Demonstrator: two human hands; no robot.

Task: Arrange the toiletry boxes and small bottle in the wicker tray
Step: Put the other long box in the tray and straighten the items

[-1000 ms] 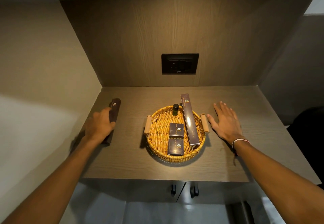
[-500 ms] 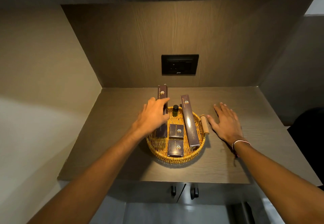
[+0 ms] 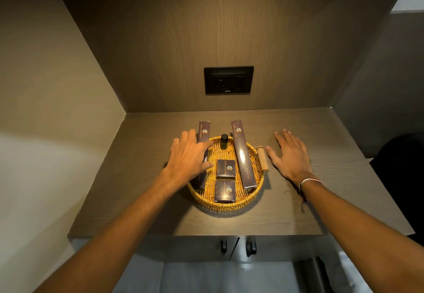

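A round wicker tray (image 3: 226,206) sits mid-counter. In it lie two small dark boxes (image 3: 226,168) (image 3: 225,191), one behind the other, with a small dark bottle (image 3: 224,141) standing at the back. A long dark box (image 3: 242,155) lies along the tray's right side, its far end over the rim. A second long box (image 3: 203,130) lies along the left side. My left hand (image 3: 188,157) rests flat across its middle with fingers spread and hides that part. My right hand (image 3: 290,155) lies open on the counter, just right of the tray's wooden handle (image 3: 262,159).
The wooden counter (image 3: 142,201) fills a niche, with a wall on the left and a wood panel behind carrying a black socket plate (image 3: 228,80). Below the front edge are two cabinet door handles (image 3: 237,246). A dark shape sits at the far right.
My left hand carried the second long box from the counter's left edge to the tray and laid it along the left side. Its grip has loosened into a flat hand. The right hand stayed put.
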